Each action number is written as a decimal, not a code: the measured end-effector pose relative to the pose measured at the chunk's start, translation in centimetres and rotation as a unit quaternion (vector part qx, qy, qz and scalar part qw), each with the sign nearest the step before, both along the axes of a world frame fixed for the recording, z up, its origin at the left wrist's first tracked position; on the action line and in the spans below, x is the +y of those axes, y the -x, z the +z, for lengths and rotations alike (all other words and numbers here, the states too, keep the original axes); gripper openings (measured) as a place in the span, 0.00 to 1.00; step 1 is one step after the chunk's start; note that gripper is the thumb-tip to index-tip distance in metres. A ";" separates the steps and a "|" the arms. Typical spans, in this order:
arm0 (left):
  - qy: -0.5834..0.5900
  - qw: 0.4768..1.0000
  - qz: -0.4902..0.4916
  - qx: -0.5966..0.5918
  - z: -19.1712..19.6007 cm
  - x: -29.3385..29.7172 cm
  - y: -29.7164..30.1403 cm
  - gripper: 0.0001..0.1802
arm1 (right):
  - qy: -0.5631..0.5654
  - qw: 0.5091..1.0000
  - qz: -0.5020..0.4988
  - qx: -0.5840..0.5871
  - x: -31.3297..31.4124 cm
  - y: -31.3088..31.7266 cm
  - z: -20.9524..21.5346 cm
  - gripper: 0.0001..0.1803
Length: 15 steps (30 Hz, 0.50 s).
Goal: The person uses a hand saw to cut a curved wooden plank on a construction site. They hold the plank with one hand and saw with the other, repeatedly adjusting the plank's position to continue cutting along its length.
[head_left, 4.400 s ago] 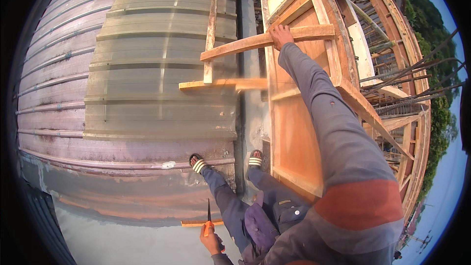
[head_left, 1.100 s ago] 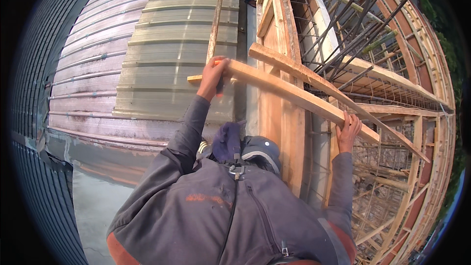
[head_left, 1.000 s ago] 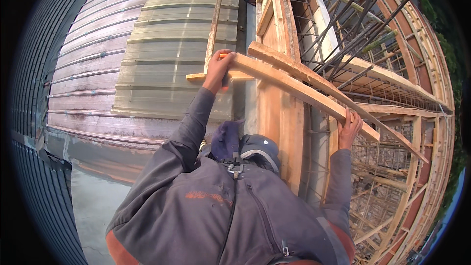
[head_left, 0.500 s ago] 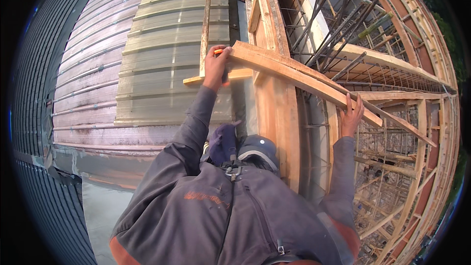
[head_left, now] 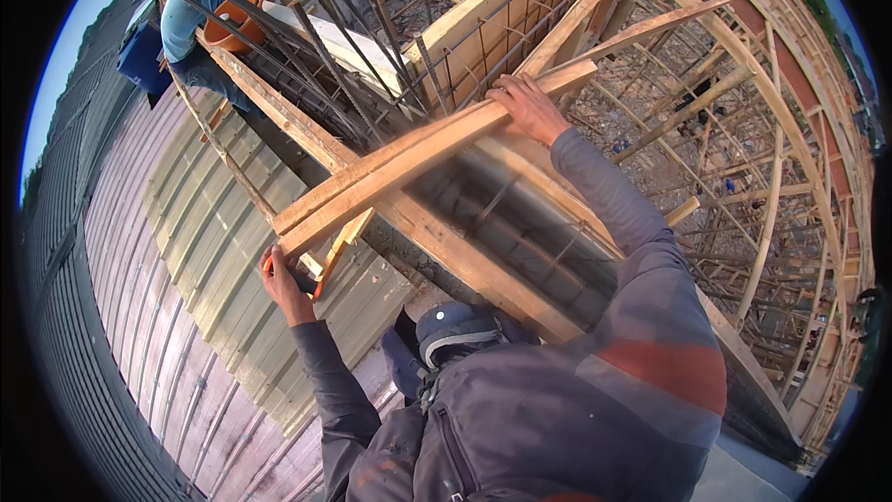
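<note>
A pale squared timber (head_left: 409, 172) slants across in front of me, its left end lower than its right. A thinner wooden strip (head_left: 664, 26) lies along its far side and sticks out beyond its right end. My left hand (head_left: 290, 290) closes on the timber's left end. Also in that hand is an orange-and-black hand tool (head_left: 307, 284), mostly hidden by the fingers. My right hand (head_left: 531, 110) wraps over the timber near its right end. Below the timber runs a long formwork board (head_left: 474, 265), beside a trench with rebar (head_left: 506, 214).
A co-worker in a light blue top (head_left: 186, 23) is at the far left, beside an orange bucket (head_left: 234, 20) and a blue container (head_left: 144, 58). Upright rebar (head_left: 344, 56) rises ahead. Corrugated roofing (head_left: 232, 270) lies to the left; at right, scaffolding poles (head_left: 734, 214) stand over a drop.
My view and body have turned right. The timber's right end has swung up and away, its left end down toward me. Both hands keep their hold. The co-worker and buckets have come into view.
</note>
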<state>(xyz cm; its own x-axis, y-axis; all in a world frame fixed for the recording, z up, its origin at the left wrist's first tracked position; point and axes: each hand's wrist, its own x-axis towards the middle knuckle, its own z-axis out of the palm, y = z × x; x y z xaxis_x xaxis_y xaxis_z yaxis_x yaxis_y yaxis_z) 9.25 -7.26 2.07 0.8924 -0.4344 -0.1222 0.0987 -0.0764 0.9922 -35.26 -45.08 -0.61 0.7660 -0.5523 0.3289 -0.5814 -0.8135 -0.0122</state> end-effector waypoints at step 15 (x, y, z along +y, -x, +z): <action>-0.005 1.000 0.018 -0.015 -0.3 -0.1 -3.1 0.24 | -0.159 0.974 0.147 0.064 -3.1 -1.7 4.1 0.47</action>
